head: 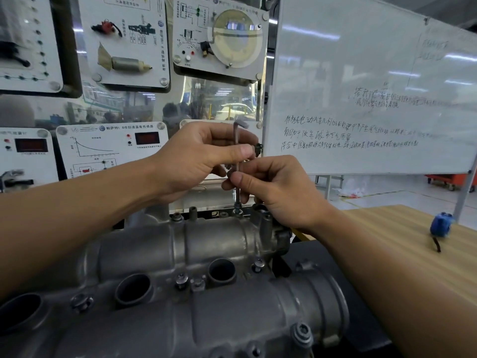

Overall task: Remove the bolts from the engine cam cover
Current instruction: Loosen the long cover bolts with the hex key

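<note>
Whiteboard [361, 73] behind, wooden tabletop [387, 241] at right, your left grip [196, 156] and right grip [278, 192] pinching hex key [236, 140], upright on bolt [237, 211] of cam cover [206, 241]

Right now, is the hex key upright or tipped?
Upright: the hex key stands vertical, tip on a bolt, held by left hand and right hand.

Matt grey cast-metal cam cover [180, 254], wood-grain tabletop [402, 244], glossy whiteboard [361, 60]

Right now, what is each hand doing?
Left hand: pinching the hex key near its top.
Right hand: pinching the hex key's lower shaft.
</note>
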`<state>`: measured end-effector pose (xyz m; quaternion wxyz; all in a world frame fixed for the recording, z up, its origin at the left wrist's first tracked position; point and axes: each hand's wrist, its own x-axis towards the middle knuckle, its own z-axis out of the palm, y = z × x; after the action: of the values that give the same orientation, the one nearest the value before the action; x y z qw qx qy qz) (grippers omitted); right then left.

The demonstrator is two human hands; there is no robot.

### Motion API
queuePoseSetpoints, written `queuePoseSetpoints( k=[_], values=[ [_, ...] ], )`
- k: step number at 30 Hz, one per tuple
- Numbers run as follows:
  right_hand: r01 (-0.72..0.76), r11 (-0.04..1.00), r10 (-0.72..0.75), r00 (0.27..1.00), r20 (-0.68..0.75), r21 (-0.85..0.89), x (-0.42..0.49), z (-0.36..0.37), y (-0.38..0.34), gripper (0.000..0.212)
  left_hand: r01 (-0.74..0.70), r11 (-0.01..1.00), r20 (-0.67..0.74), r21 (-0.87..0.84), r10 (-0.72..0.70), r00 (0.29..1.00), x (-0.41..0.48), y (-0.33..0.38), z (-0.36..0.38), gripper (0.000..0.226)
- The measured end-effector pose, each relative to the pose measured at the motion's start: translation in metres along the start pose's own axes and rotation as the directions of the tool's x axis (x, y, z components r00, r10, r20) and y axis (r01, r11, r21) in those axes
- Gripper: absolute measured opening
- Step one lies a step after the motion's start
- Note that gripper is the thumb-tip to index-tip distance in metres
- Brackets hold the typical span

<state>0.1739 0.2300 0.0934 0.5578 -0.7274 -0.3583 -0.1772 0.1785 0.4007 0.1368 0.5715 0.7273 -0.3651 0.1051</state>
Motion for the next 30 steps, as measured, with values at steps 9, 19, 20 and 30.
queuePoseSetpoints(
  k=[9,19,20,30],
  values=[
    [-0.063,0.997,0.064,0.998,0.019,-0.036,0.000,-0.004,-0.001,0.014,-0.035,0.997,-0.065,0.076,0.040,0.997,0.000,-0.001,0.002,0.016],
    [-0.032,0.999,0.031,0.986,-0.163,-0.005,0.002,0.005,0.003,0.012,-0.039,0.995,-0.193,0.089,0.055,0.980,-0.002,-0.001,0.012,0.037],
    [-0.037,0.999,0.036,0.987,-0.157,-0.003,0.001,0.005,0.003,0.011,-0.021,0.997,-0.180,0.077,0.035,0.983,-0.003,0.000,0.011,0.034],
    [-0.079,0.997,0.079,0.997,0.000,-0.021,0.001,-0.001,-0.002,0.016,0.025,0.996,-0.058,0.085,-0.020,0.998,-0.004,0.003,0.003,0.022]
  ],
)
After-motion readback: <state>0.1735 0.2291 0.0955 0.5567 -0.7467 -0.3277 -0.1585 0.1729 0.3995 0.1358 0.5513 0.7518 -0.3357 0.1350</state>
